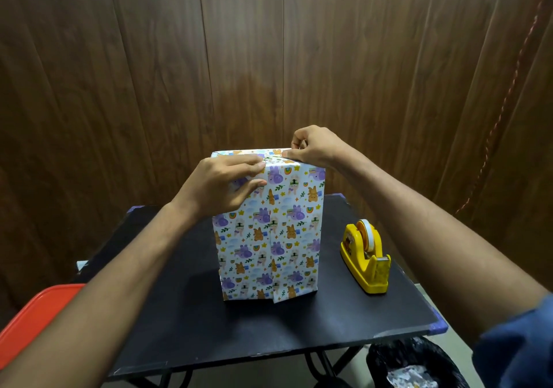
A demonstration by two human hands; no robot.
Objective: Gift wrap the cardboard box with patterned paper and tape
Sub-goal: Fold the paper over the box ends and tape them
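Left fingers (pixel 254 175): laid nearly straight over the upper front edge of the box, pressing the paper flat; nothing is gripped. The press is judged to keep the top fold from springing open.
Right fingers (pixel 296 148): curled at the far right of the top face, apparently pinching a small edge of paper or tape; what exactly is pinched cannot be told.
Left hand (pixel 221 184): placed against the front face near the top, thumb lower on the paper.
Right hand (pixel 314 149): rested on the top right corner, wrist crossing the right edge.
Box (pixel 269 238): stood upright on end at the middle of the tabletop, fully covered by the patterned paper (pixel 299 217). A vertical overlap seam is seen down the front face, with a short tab projecting at the bottom.
Upright placement: judged to bring the open end upward so that its folds can be closed with both hands.
Tape dispenser (pixel 366 256): yellow, set near the box on its right, apart from it, within reach of the right hand.
Tabletop (pixel 179 312): black, carrying box and dispenser.
Task progress: body wrapped; top end judged to be in closing.
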